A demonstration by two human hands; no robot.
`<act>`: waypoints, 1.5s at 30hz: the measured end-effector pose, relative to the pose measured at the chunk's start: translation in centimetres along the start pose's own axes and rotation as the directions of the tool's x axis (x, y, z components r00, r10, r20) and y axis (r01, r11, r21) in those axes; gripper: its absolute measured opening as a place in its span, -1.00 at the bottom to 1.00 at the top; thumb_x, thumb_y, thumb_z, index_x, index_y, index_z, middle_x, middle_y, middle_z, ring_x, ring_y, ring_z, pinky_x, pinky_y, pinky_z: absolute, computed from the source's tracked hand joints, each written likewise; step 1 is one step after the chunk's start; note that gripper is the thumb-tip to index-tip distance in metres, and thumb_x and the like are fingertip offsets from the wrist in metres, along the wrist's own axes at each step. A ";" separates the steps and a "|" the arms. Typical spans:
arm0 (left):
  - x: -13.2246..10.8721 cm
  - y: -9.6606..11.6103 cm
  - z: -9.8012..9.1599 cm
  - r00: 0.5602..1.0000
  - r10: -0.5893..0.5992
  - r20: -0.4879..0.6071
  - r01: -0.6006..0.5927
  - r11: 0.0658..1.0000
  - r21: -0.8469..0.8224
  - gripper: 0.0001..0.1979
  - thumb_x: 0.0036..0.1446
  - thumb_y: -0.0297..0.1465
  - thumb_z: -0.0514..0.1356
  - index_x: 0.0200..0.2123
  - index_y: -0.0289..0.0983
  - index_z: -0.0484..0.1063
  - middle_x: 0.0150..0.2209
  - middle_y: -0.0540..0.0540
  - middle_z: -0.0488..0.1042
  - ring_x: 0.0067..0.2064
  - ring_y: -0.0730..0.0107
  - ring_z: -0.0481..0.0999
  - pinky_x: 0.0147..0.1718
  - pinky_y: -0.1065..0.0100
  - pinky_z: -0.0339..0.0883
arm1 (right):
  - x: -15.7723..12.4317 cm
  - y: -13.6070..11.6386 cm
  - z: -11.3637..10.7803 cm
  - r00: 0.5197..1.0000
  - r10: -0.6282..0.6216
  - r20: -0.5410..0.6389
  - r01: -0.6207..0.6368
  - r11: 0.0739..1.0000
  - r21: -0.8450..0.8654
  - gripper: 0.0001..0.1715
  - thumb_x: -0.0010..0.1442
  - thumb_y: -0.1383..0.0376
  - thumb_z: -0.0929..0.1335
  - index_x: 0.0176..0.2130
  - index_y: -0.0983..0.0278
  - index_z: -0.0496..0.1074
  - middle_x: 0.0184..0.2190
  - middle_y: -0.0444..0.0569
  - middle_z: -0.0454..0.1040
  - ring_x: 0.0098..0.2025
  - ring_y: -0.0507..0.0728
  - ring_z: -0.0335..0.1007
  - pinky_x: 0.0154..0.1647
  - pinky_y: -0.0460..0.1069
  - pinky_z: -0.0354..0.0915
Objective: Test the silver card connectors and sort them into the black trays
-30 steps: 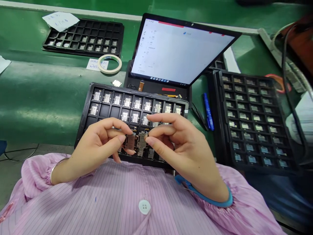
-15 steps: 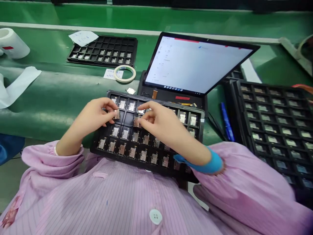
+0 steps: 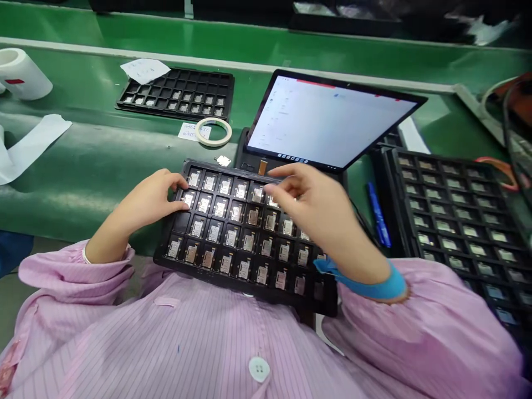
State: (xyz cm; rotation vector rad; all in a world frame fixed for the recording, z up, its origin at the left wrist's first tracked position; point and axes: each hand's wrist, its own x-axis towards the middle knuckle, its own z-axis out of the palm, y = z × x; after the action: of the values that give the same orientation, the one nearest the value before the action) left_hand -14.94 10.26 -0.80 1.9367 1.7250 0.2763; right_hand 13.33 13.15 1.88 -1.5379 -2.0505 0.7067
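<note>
A black compartment tray (image 3: 245, 285) lies tilted in front of me, against my body. Small metal-shielded circuit pieces (image 3: 214, 231) sit in most of its cells, while one cell at the left end of the third row shows bare. My left hand (image 3: 152, 199) is at the tray's left edge, thumb and fingertips apart, the thumb touching or just beside a piece in the second row. Over the upper right part of the tray hovers my right hand (image 3: 311, 202), its thumb and forefinger apart and nothing visible between them. It hides several cells.
Behind the tray stands an open laptop (image 3: 332, 119). To the right are stacked filled trays (image 3: 457, 216) and a blue pen (image 3: 378, 215). A tape roll (image 3: 213, 132), another tray (image 3: 178, 91) and a white roll (image 3: 25, 75) lie further back and left.
Both hands have let go of the small circuit pieces they pinched. Second-row cells that were bare now hold pieces. My right hand moved right; my left shifted slightly left.
</note>
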 end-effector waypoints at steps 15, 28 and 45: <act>-1.1 -1.2 1.4 0.992 0.125 -0.033 -0.123 0.991 0.057 -0.85 0.15 -0.27 0.20 -0.22 -0.18 0.40 -0.24 -0.05 0.34 -0.43 0.34 0.30 -0.38 0.28 0.21 | -3.8 11.8 -5.3 0.997 0.079 -0.002 -0.077 0.954 -0.291 -0.82 0.12 0.35 0.35 -0.21 0.27 0.48 -0.32 0.01 0.41 -0.29 0.19 0.38 -0.21 0.10 0.31; -4.1 1.4 2.8 0.945 -0.135 -0.299 0.064 0.969 -0.237 -0.84 0.14 -0.22 0.25 -0.26 -0.14 0.45 -0.32 0.01 0.49 -0.35 0.34 0.46 -0.33 0.32 0.30 | -5.9 11.3 -5.7 0.991 0.084 -0.101 -0.079 0.996 0.045 -0.81 0.14 0.33 0.38 -0.18 0.21 0.37 -0.33 -0.04 0.45 -0.30 0.16 0.39 -0.34 0.04 0.27; -5.4 12.5 5.9 0.943 0.167 0.287 0.216 0.350 -0.912 -0.82 0.15 -0.44 0.32 -0.20 -0.26 0.39 -0.38 0.01 0.53 -0.46 0.50 0.56 -0.59 0.60 0.39 | -10.5 0.7 -2.5 0.986 0.008 0.169 -0.116 0.761 0.638 -0.58 0.23 0.36 0.38 0.06 0.18 0.25 -0.46 -0.20 0.44 -0.44 0.04 0.30 -0.39 -0.01 0.23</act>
State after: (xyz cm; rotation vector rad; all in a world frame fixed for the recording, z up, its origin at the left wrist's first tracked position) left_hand -2.28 3.02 1.63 0.9546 0.9285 0.7082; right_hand 18.14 3.47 2.61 -1.1598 -1.5846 1.4264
